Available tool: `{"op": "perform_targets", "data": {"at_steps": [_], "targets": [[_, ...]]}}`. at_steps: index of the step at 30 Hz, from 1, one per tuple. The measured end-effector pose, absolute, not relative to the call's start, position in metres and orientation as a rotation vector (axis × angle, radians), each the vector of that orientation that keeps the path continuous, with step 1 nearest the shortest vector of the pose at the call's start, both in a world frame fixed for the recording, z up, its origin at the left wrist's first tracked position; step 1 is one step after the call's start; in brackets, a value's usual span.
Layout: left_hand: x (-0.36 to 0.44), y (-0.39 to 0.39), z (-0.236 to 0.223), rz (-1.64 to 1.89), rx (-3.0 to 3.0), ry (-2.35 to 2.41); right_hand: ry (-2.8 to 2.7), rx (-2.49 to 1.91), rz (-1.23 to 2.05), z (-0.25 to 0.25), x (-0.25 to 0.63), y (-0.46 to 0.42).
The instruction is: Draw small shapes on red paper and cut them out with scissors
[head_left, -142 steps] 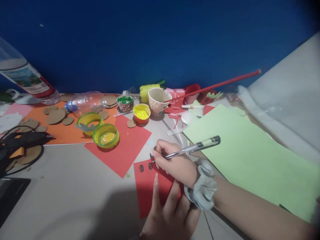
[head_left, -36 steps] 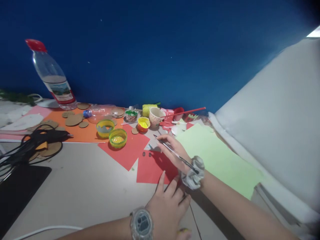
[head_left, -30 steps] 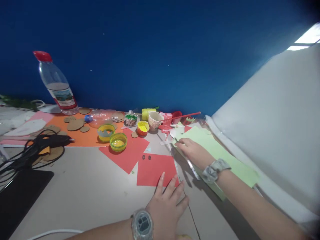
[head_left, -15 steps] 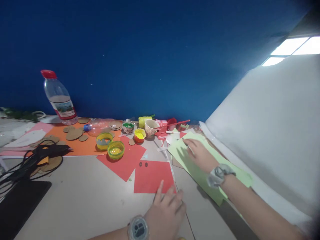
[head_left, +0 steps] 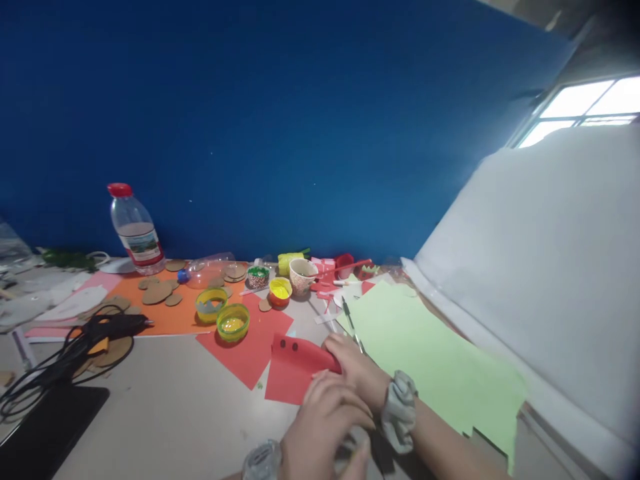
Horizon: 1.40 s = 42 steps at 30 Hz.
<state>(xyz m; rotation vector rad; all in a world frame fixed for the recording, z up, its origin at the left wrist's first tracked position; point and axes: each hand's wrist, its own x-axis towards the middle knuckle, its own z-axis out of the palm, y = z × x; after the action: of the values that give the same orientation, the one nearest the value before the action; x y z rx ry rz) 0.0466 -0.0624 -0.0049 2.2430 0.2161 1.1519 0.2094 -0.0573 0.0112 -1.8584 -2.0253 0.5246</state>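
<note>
A sheet of red paper (head_left: 293,373) with two small dark ovals near its upper edge lies before me, its right side lifted and bent. My right hand (head_left: 357,367) has its fingers closed at that raised edge. Just below, my left hand (head_left: 325,423) is curled over the paper's lower right corner. A pale, rounded object (head_left: 349,448) shows partly between its thumb and fingers, too hidden to name. A black pen (head_left: 351,323) rests on the light green paper (head_left: 425,347), beyond my right hand.
Another red sheet (head_left: 255,360) lies to the left, with yellow-rimmed cups (head_left: 233,323) by it. Farther back stand a patterned paper cup (head_left: 303,277) and a red-capped bottle (head_left: 137,233). Black cables (head_left: 100,333) and a dark flat device (head_left: 55,430) are at left.
My right hand has come from the green paper to the red sheet's right edge and lifted it. The pen is now visible. My left hand has curled and stays low near the sheet.
</note>
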Motion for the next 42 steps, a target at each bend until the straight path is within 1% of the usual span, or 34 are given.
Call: {"op": "perform_targets", "data": {"at_steps": [2, 6, 9, 12, 14, 19, 21, 24, 26, 30, 32, 35, 38, 40, 42], "targets": [[0.045, -0.059, 0.002, 1.177, 2.076, 0.387, -2.000, -1.795, 0.535, 0.010, 0.206, -0.061], [0.045, -0.052, 0.001, 1.128, 1.818, 0.794, -1.669, -1.681, 0.636, 0.008, 0.203, -0.068], [0.046, -0.043, -0.004, 1.133, 1.666, 1.025, -1.443, -1.636, 0.579, 0.006, 0.205, -0.072], [0.045, -0.037, -0.003, 1.161, 1.508, 1.172, -1.391, -1.622, 0.502, 0.002, 0.205, -0.078], [0.045, -0.035, 0.000, 1.143, 1.403, 1.176, -1.486, -1.596, 0.469, -0.001, 0.204, -0.082], [0.046, -0.039, 0.004, 0.849, 1.034, 1.115, -1.820, -1.565, 0.399, -0.004, 0.199, -0.087], [0.047, -0.040, 0.004, 0.809, 1.006, 1.129, -1.843, -1.587, 0.360, -0.001, 0.201, -0.085], [0.048, -0.041, 0.003, 0.839, 1.061, 1.105, -1.757, -1.608, 0.293, 0.010, 0.217, -0.076], [0.047, -0.041, 0.004, 0.861, 1.120, 1.102, -1.638, -1.794, 0.219, 0.017, 0.236, -0.069], [0.046, -0.041, 0.007, 0.799, 1.183, 1.212, -1.695, -2.401, 0.089, 0.012, 0.268, -0.070], [0.046, -0.041, 0.008, 0.786, 1.198, 1.268, -1.816, -2.491, 0.148, 0.001, 0.271, -0.082], [0.047, -0.041, 0.007, 0.793, 1.231, 1.218, -1.955, -2.444, 0.183, -0.009, 0.266, -0.111], [0.047, -0.041, 0.006, 0.765, 1.229, 1.186, -2.071, -2.325, 0.203, -0.003, 0.270, -0.132], [0.047, -0.042, 0.006, 0.744, 1.224, 1.208, -2.101, -2.266, 0.105, 0.008, 0.286, -0.130], [0.047, -0.042, 0.005, 0.719, 1.232, 1.189, -2.064, -2.228, -0.119, 0.020, 0.308, -0.113]]}}
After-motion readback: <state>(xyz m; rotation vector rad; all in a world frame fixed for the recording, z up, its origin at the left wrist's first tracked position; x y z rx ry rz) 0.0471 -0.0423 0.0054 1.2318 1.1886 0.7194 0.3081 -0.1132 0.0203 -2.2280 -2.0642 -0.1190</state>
